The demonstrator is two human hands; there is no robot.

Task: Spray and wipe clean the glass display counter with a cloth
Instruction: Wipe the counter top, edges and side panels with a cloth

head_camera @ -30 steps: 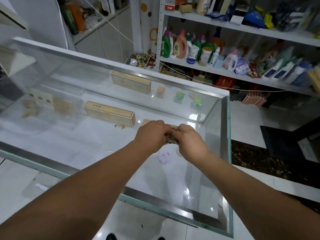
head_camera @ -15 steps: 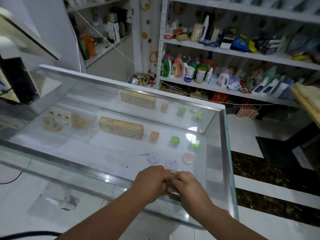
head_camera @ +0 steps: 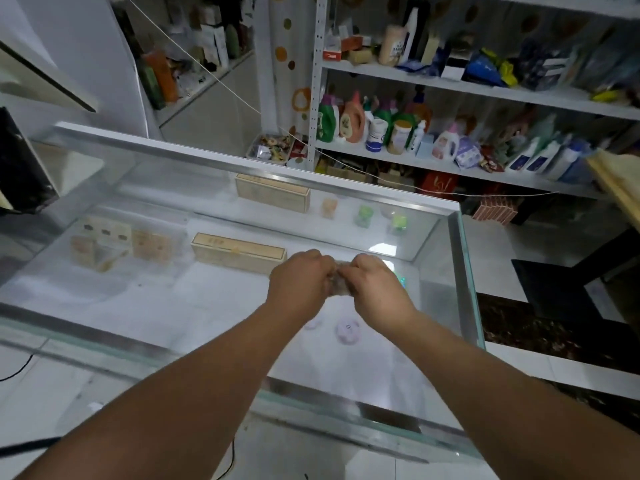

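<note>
Both hands have come forward from the near edge and now sit over the middle of the glass, with the cloth bunched between them.

Left hand (head_camera: pixel 300 279) and right hand (head_camera: pixel 375 285) meet knuckle to knuckle, fingers curled tight on a crumpled grey-brown cloth (head_camera: pixel 337 289). Whether the cloth touches the glass-topped display table (head_camera: pixel 468 278) cannot be told. The green-tinted side edge runs near the right hand, and the silver metal far rim (head_camera: pixel 242 165) lies well beyond both. A wide stretch of glass opens left of the left hand. Under the glass, a long beige box (head_camera: pixel 239 252) lies just beyond the left hand, and a pale lilac round disc (head_camera: pixel 346 329) shows between the wrists.
</note>
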